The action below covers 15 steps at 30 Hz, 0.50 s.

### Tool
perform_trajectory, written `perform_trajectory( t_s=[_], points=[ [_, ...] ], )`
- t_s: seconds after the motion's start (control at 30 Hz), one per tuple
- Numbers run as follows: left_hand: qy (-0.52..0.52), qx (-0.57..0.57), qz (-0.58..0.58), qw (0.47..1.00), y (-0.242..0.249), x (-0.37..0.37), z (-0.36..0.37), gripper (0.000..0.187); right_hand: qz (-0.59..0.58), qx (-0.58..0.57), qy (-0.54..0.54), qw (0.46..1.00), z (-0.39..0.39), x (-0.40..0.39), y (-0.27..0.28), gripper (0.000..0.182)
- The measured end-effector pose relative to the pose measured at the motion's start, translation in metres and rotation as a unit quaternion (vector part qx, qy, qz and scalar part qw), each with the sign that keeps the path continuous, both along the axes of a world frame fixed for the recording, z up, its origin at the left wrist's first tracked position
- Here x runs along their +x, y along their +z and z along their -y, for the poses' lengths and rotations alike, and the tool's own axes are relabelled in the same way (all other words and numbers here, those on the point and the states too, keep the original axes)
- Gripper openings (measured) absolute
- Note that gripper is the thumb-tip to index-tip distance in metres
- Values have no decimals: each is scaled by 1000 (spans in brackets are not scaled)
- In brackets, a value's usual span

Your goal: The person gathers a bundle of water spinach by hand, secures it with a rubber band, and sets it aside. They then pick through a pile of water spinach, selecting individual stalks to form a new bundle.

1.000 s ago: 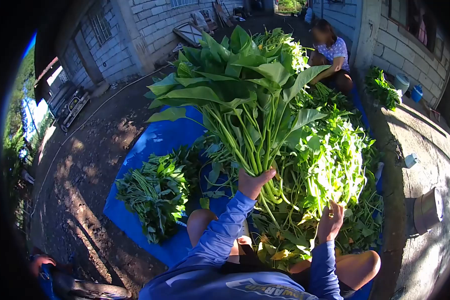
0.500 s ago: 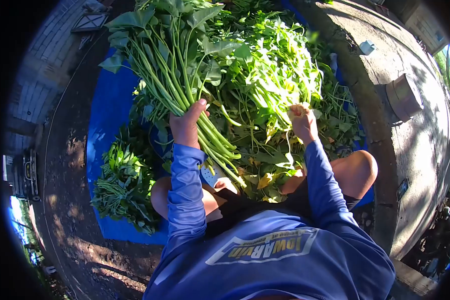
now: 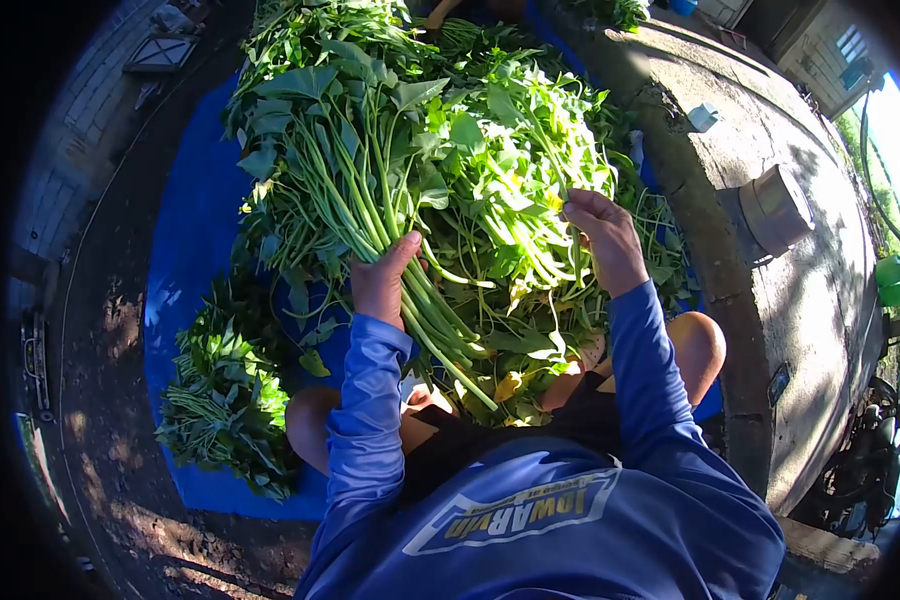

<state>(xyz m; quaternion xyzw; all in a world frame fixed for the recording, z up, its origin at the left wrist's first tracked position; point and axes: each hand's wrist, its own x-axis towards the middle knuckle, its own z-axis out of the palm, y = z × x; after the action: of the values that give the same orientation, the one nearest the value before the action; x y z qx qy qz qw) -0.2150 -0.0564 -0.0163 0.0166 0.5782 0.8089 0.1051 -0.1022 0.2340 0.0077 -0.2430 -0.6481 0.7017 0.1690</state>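
Note:
My left hand [image 3: 382,280] is wrapped round a thick bunch of water spinach [image 3: 370,190], its leaves pointing away from me and its cut stems toward my lap. To the right, my right hand [image 3: 606,240] pinches a single green stem [image 3: 576,245] between thumb and fingers. Just behind that hand lies a sunlit heap of loose greens [image 3: 500,180]. Below both hands, loose leaves and a few yellowed ones [image 3: 508,386] are scattered between my legs.
A blue tarp [image 3: 185,210] lies under the greens. Another pile of greens [image 3: 232,400] sits at its left. On the right runs a concrete ledge [image 3: 710,180] with a round container [image 3: 776,210] and a small pale cup [image 3: 703,117]. A person's arm [image 3: 442,14] shows at the top.
My right hand has risen slightly from the heap and now pinches a single stem. The left hand keeps its hold on the bunch. The view has shifted a little.

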Motion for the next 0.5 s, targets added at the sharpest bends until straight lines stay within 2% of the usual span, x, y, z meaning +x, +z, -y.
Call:
perform_trajectory(
  t_s=[0.07, 0.17, 0.27, 0.33, 0.47, 0.5],
  points=[
    [-9, -2, -31, 999, -7, -5, -1, 31, -26, 24, -9, 999, 8, 2, 13, 34],
    [-27, 43, 12, 999, -15, -10, -4, 37, -88, 103, -70, 988, 23, -2, 20, 31],
    [-4, 44, 49, 998, -3, -2, -9, 43, -58, 340, -161, 925, 34, -11, 29, 24],
    [-4, 48, 39, 998, 4, 2, -10, 46, -81, 397, -189, 894, 48, -17, 46, 25],
    [-19, 22, 65, 997, 14, 9, -9, 36, -110, 466, -142, 866, 83, -26, 56, 24],
    [-10, 32, 67, 997, -3, 7, -13, 34, -100, 481, -90, 866, 95, -29, 48, 26]
  ],
)
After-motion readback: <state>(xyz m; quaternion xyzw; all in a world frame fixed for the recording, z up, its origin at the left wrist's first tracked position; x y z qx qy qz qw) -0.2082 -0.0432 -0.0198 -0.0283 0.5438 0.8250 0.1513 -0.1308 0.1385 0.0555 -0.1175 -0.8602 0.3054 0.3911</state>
